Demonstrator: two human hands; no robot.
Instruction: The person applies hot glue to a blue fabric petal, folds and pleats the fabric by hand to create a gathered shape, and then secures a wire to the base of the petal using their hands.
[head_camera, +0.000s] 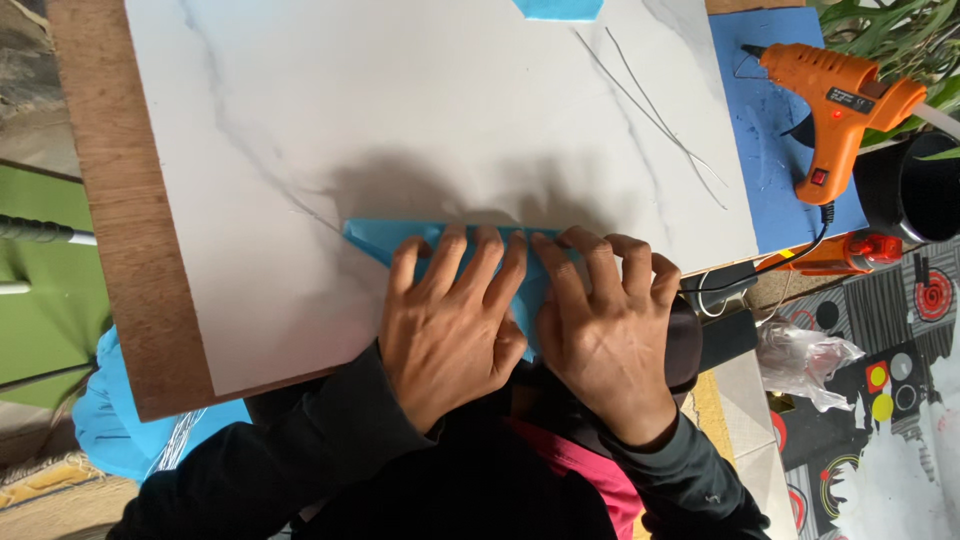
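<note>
Both hands lie flat, side by side, on a blue paper sheet (385, 240) at the near edge of the table (400, 110), whose white marbled top runs away from them. The left hand (450, 325) has its fingers spread and pressed down over the middle of the sheet; the right hand (605, 325) lies just beside it, fingers slightly fanned, palm down on the sheet's right part, thumbs nearly touching. Neither hand pinches anything; both bear down as if flattening a fold. The sheet looks thin, light and pliable, likely to crease sharply and to slide on the smooth top, so it seems best held by pressing flat or lifted at the free corner that shows just left of the left hand. Beyond the right hand, two thin wires (650, 105) lie on the table, and farther right an orange glue gun (835, 105) rests on a blue mat (760, 150).
</note>
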